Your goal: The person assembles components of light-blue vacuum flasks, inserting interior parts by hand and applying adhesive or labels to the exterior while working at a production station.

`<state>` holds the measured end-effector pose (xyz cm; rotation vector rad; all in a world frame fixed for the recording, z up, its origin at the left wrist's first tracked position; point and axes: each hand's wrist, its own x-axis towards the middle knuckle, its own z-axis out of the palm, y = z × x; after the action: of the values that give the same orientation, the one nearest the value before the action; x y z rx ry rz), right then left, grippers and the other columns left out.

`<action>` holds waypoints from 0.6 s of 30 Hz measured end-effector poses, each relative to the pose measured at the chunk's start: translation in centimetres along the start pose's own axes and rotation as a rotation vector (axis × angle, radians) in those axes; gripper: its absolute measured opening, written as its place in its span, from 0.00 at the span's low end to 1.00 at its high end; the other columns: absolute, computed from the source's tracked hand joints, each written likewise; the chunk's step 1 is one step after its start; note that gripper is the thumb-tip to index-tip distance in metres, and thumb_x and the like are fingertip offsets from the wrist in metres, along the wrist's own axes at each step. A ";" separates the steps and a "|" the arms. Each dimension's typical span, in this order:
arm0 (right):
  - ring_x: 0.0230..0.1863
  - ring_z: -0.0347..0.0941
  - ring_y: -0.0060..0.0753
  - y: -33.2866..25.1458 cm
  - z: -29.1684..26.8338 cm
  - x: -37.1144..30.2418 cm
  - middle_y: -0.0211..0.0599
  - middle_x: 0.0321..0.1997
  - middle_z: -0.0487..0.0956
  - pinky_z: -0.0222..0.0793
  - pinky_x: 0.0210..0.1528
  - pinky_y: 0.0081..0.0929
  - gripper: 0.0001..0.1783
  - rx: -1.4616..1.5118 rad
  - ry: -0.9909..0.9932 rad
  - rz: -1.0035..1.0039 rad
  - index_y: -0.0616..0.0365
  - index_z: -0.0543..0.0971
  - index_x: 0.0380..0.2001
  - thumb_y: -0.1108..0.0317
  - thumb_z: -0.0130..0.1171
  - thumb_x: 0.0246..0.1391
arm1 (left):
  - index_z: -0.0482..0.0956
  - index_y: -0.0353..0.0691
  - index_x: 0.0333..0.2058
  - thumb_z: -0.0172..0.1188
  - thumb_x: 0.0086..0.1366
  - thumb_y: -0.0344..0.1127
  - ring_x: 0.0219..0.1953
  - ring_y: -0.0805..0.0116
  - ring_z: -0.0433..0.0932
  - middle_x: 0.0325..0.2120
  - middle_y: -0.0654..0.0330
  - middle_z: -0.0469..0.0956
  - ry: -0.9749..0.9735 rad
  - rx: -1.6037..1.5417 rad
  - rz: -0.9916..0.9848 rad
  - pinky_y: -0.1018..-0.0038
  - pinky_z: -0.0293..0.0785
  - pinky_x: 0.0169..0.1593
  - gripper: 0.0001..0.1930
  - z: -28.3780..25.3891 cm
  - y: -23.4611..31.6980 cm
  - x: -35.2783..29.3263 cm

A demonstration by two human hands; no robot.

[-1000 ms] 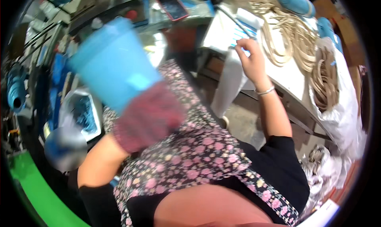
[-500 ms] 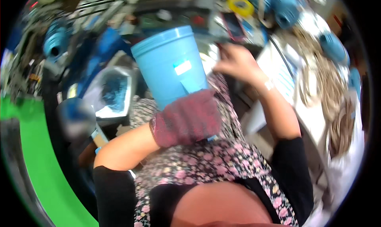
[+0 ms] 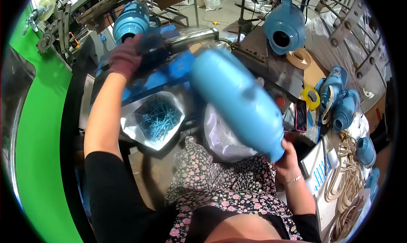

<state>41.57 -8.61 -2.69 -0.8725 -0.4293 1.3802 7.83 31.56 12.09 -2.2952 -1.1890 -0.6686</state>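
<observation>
A large blue plastic jug body [image 3: 237, 98] slants across the middle, slightly blurred. My bare right hand [image 3: 289, 160] is closed around its narrow neck end at the lower right. My left hand [image 3: 126, 58], in a dark red glove, reaches to the far left with its fingers stretched out. Its fingertips are at the dark mouth of another blue jug [image 3: 132, 20], which lies on the machine; whether they touch it I cannot tell. Below my left hand, a white-lined bin [image 3: 129, 123] holds thin blue plastic scraps [image 3: 157, 117].
A clear plastic bag [image 3: 218, 134] is partly behind the held jug. Another blue jug [image 3: 286, 28] rests on the machine at the far right. Tape rolls [image 3: 310, 98], a phone [image 3: 300, 115], more jugs [image 3: 345, 109] and beige straps [image 3: 339, 179] are at the right. A green panel [image 3: 46, 137] borders the left.
My left hand has moved from the blue container over my lap to the far left. My right hand has come down and now grips a jug's neck. The view has shifted.
</observation>
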 end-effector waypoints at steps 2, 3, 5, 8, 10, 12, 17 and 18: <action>0.44 0.76 0.43 -1.5 2.1 3.2 0.38 0.49 0.77 0.75 0.40 0.37 0.31 -0.080 0.053 -0.095 0.52 0.69 0.56 0.47 0.55 0.53 | 0.66 0.58 0.59 0.56 0.62 0.42 0.42 0.51 0.78 0.44 0.55 0.75 -0.169 0.220 -0.058 0.59 0.75 0.44 0.25 1.1 -0.9 -0.3; 0.45 0.76 0.44 -3.2 3.5 4.6 0.38 0.50 0.77 0.75 0.40 0.37 0.30 -0.087 0.167 -0.084 0.51 0.69 0.56 0.48 0.54 0.53 | 0.62 0.59 0.61 0.56 0.61 0.42 0.40 0.52 0.78 0.43 0.54 0.74 -0.141 0.163 -0.063 0.59 0.74 0.43 0.28 1.0 0.3 -0.8; 0.47 0.76 0.46 -5.8 4.7 6.9 0.39 0.51 0.77 0.75 0.42 0.37 0.28 -0.131 0.198 -0.063 0.50 0.69 0.56 0.49 0.52 0.55 | 0.55 0.59 0.64 0.58 0.60 0.42 0.37 0.52 0.79 0.46 0.55 0.73 -0.088 0.103 0.038 0.59 0.72 0.42 0.34 0.9 0.2 -2.5; 0.49 0.75 0.42 -7.7 7.6 9.7 0.37 0.51 0.77 0.76 0.46 0.37 0.25 -0.239 0.239 -0.078 0.52 0.69 0.55 0.51 0.49 0.59 | 0.53 0.58 0.64 0.58 0.60 0.43 0.36 0.55 0.79 0.48 0.55 0.72 -0.004 -0.065 0.122 0.61 0.72 0.40 0.35 -1.3 -0.4 -4.5; 0.49 0.76 0.37 -7.3 10.2 12.4 0.35 0.47 0.78 0.76 0.45 0.36 0.25 -0.194 0.301 -0.052 0.53 0.70 0.53 0.49 0.50 0.58 | 0.59 0.51 0.60 0.59 0.60 0.44 0.39 0.45 0.79 0.45 0.50 0.76 -0.077 -0.054 0.020 0.56 0.75 0.41 0.31 -1.4 -1.0 -4.6; 0.47 0.76 0.35 -5.7 11.4 14.2 0.35 0.45 0.78 0.76 0.45 0.36 0.26 -0.245 0.250 -0.045 0.53 0.70 0.53 0.49 0.51 0.58 | 0.65 0.49 0.53 0.57 0.61 0.45 0.35 0.46 0.78 0.39 0.50 0.78 -0.005 -0.020 -0.012 0.56 0.74 0.38 0.22 1.1 -1.9 -4.8; 0.48 0.73 0.31 -7.1 10.2 12.9 0.37 0.50 0.76 0.72 0.51 0.37 0.28 -0.461 0.145 -0.097 0.54 0.66 0.57 0.52 0.49 0.57 | 0.80 0.44 0.41 0.68 0.48 0.28 0.39 0.51 0.78 0.36 0.52 0.80 0.134 -0.264 0.024 0.61 0.73 0.44 0.18 -13.3 -0.4 -14.8; 0.49 0.73 0.30 -7.8 10.2 12.2 0.37 0.51 0.75 0.71 0.51 0.37 0.30 -0.512 0.087 -0.103 0.54 0.65 0.60 0.53 0.48 0.57 | 0.77 0.43 0.45 0.63 0.53 0.28 0.43 0.51 0.76 0.41 0.50 0.77 0.244 -0.382 -0.093 0.61 0.73 0.47 0.18 -14.8 -2.2 -19.3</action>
<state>41.57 6.35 6.91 -1.3018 -0.7686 1.1469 -6.81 12.07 12.14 -2.3756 -1.1339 -1.2657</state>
